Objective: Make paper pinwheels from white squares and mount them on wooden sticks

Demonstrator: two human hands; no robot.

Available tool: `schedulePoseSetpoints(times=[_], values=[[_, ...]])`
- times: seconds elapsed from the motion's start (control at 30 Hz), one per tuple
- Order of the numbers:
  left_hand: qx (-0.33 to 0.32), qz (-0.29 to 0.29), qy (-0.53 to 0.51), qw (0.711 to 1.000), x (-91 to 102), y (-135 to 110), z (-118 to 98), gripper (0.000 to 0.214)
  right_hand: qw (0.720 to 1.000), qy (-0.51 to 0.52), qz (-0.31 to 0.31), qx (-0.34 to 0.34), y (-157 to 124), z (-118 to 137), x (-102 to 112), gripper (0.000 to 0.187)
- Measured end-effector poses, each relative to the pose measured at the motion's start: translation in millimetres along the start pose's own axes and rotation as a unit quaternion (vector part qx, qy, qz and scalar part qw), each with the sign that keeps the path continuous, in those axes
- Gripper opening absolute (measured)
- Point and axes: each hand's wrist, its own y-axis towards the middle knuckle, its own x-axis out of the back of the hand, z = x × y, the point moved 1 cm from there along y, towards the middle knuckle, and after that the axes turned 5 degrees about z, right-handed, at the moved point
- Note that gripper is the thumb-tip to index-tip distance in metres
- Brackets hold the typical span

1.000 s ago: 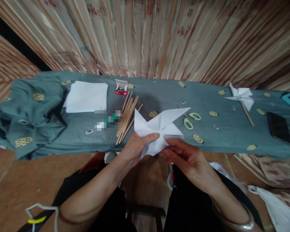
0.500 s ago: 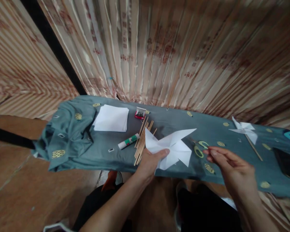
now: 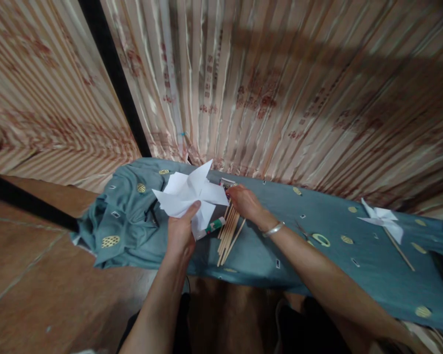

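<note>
My left hand (image 3: pixel 179 231) grips a white folded paper pinwheel (image 3: pixel 192 194) from below, thumb on its front, and holds it above the left part of the table. My right hand (image 3: pixel 243 200) reaches across to the far side, its fingers curled over the top ends of a bundle of wooden sticks (image 3: pixel 229 232), next to a small red box (image 3: pixel 225 184). What the fingers hold, if anything, is hidden. A glue stick (image 3: pixel 211 227) lies just under the pinwheel.
A blue-grey cloth (image 3: pixel 266 255) covers the long table. Yellow-handled scissors (image 3: pixel 315 237) lie to the right of my arm. A finished paper pinwheel on a stick (image 3: pixel 384 221) rests far right. A striped curtain (image 3: pixel 266 88) hangs right behind the table.
The left hand has carried the pinwheel left and up. The right hand let go of the paper, swung out right, then reached across to the sticks and red box. The camera turned left.
</note>
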Motion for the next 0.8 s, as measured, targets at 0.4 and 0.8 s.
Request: schedulePoseSetpoints(times=[0.4, 0.8], values=[[-0.006, -0.012, -0.004, 1.0, -0.2, 3.8, -5.5, 0.039, 0.992, -0.085, 0.07, -0.066, 22.4, -26.5, 5.0, 0.033], [-0.012, -0.03, 0.012, 0.999, 1.7, 1.8, -13.4, 0.04, 0.989, -0.057, 0.087, -0.107, 51.3, -17.7, -6.9, 0.036]])
